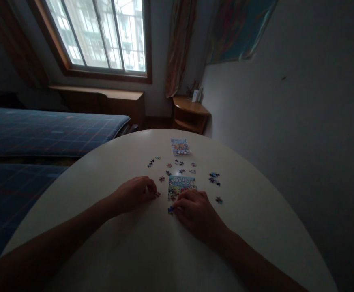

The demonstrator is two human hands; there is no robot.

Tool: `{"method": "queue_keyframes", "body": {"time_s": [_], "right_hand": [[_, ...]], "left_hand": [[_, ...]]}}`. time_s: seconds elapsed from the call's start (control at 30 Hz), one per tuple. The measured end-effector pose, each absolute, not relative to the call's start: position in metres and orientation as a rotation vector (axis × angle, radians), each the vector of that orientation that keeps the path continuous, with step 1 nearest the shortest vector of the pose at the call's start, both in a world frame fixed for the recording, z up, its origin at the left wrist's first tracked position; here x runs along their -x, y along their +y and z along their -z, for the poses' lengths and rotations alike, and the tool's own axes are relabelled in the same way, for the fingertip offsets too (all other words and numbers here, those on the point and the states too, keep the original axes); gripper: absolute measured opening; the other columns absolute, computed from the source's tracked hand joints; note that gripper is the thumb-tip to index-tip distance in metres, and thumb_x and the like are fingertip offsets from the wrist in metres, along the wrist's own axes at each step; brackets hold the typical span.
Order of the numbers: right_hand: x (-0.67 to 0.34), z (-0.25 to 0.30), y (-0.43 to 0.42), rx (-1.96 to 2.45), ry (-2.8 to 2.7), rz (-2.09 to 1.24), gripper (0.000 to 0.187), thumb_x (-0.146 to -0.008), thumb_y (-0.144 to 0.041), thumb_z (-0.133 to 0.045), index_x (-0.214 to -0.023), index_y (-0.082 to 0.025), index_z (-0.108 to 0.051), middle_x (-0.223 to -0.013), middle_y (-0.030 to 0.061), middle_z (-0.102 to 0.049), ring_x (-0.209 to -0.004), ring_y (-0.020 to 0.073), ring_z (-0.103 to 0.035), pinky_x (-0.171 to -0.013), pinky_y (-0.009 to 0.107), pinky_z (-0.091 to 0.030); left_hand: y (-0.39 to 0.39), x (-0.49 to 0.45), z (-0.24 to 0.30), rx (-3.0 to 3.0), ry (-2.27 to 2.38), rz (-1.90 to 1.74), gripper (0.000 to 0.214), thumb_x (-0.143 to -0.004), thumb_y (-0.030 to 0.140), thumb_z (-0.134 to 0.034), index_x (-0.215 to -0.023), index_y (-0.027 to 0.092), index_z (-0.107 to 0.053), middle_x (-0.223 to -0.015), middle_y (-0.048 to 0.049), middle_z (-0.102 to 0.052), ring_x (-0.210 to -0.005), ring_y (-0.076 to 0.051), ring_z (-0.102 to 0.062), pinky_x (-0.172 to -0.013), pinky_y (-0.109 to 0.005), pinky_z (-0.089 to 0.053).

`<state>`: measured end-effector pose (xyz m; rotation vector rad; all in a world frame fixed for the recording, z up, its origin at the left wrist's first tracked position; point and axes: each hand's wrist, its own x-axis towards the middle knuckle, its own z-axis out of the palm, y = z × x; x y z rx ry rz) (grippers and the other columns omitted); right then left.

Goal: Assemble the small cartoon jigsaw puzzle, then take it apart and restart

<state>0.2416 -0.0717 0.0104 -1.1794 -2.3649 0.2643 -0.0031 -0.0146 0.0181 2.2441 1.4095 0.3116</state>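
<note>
A partly assembled jigsaw puzzle (pixel 179 183), colourful with pale lettering along its top, lies flat on the white round table (pixel 128 251). My right hand (pixel 196 211) covers its lower right part. Thumb and fingertips of that hand are closed on a dark blue jigsaw piece (pixel 170 210), just below the puzzle's lower left corner. Left of the puzzle, my left hand (pixel 137 189) rests with curled fingers pinched at a small reddish jigsaw piece (pixel 157 194). How firmly this piece is gripped is hard to see in the dim light.
Several loose pieces (pixel 182 171) lie beyond the puzzle. To the right are a small cluster of pieces (pixel 215 178) and a single piece (pixel 219 200). A printed picture packet (pixel 180 147) lies near the far edge. A bed (pixel 49 132) stands left, a wall (pixel 274 121) right.
</note>
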Motion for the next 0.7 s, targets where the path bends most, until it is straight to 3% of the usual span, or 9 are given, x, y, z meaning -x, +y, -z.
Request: {"method": "queue_keyframes", "body": {"time_s": [0.3, 0.43, 0.7], "right_hand": [[-0.241, -0.011, -0.072, 1.197, -2.363, -0.287, 0.013, -0.084, -0.017, -0.066, -0.094, -0.025, -0.07, -0.1, 0.0036, -0.07, -0.101, 0.0211, -0.063, -0.088, 0.038, -0.038], [-0.24, -0.013, -0.074, 1.228, -2.301, -0.296, 0.014, -0.086, -0.023, -0.066, -0.099, -0.025, -0.069, -0.102, 0.0044, -0.071, -0.103, 0.0215, -0.063, -0.09, 0.038, -0.039], [-0.235, -0.018, -0.078, 1.234, -2.003, -0.475, 0.013, -0.086, -0.024, -0.065, -0.099, -0.022, -0.065, -0.091, 0.0026, -0.072, -0.083, 0.019, -0.064, -0.084, 0.038, -0.044]], "left_hand": [[-0.021, -0.002, -0.026, -2.221, 1.338, -0.305, 0.012, -0.079, 0.027, -0.058, -0.084, 0.02, -0.066, -0.079, -0.0021, -0.067, -0.071, -0.016, -0.059, -0.063, -0.025, -0.041], [-0.025, -0.008, -0.025, -2.148, 1.216, -0.425, 0.02, -0.084, 0.03, -0.055, -0.096, 0.02, -0.068, -0.08, -0.0023, -0.068, -0.07, -0.015, -0.059, -0.065, -0.025, -0.043], [-0.041, -0.034, -0.03, -1.912, 1.151, -0.672, 0.022, -0.085, 0.036, -0.055, -0.087, 0.019, -0.068, -0.083, -0.0033, -0.071, -0.074, -0.016, -0.062, -0.064, -0.025, -0.046]]}}
